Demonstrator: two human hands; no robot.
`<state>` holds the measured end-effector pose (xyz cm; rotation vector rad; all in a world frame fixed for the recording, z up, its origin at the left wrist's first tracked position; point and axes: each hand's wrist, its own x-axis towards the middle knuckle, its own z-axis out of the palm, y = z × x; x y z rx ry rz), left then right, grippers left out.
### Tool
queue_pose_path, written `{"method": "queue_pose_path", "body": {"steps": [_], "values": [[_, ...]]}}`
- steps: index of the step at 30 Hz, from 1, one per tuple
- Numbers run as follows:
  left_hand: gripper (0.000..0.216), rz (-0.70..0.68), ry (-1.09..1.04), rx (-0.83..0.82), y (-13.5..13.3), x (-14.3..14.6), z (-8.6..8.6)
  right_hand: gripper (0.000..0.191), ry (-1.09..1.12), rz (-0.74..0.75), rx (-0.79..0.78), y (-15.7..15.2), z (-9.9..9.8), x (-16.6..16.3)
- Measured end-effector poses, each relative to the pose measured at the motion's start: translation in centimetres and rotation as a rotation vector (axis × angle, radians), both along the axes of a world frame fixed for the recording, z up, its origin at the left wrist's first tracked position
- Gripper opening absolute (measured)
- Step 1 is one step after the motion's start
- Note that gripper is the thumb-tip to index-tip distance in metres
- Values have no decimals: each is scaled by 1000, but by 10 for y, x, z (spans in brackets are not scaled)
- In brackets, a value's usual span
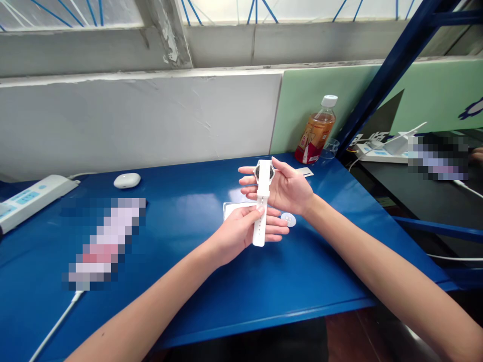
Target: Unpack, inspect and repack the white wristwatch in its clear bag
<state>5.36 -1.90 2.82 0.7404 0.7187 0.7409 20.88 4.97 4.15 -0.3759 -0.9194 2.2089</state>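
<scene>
A white wristwatch (265,173) with a long white strap is held above the blue table, its strap hanging toward me. My left hand (241,229) has its thumb pressed on the lower strap, with the other fingers stretched out behind it. Palm up, my right hand (289,188) supports the watch case end across its fingers, thumb apart. The strap partly covers the dark watch face. Under my hands lies a white box-like item (231,207), mostly hidden. Close to my left fingertips is a small round whitish disc (289,219) on the table.
A drink bottle (316,131) with a white cap stands at the back right. On the left lie a white earbud case (127,180), a power strip (35,198) and a pixelated object (109,236) with a white cable (56,327). A blue metal post (392,65) slants up at right.
</scene>
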Motion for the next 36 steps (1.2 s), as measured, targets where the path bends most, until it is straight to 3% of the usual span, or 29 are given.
{"method": "queue_pose_path", "body": {"steps": [4, 7, 10, 15, 17, 20, 23, 25, 31, 36], "values": [[29, 4, -1, 2, 1, -2, 2, 55, -7, -57, 11, 2, 1, 1], [48, -6, -115, -49, 2, -7, 6, 44, -5, -184, 4, 7, 0, 5], [66, 76, -255, -97, 2, -10, 12, 31, 75, -324, 20, 14, -2, 11], [56, 189, -324, -91, 1, -7, 15, 20, 73, -396, 94, 17, -5, 14], [44, 217, -308, -51, 1, -5, 12, 23, -25, -377, 172, 13, -6, 11], [30, 238, -217, 77, 2, -4, 6, 28, -218, -393, 423, 7, -7, 6], [30, 209, -84, 187, 1, -3, 2, 24, -345, -472, 651, 2, -6, 4], [34, 172, 0, 217, -1, -2, 0, 24, -380, -487, 717, 0, -6, 3], [33, 121, 142, 256, -6, 1, 1, 32, -430, -371, 654, -5, -5, 0], [39, 64, 140, 234, -7, 3, 4, 35, -224, -160, 450, -6, -4, -3]]}}
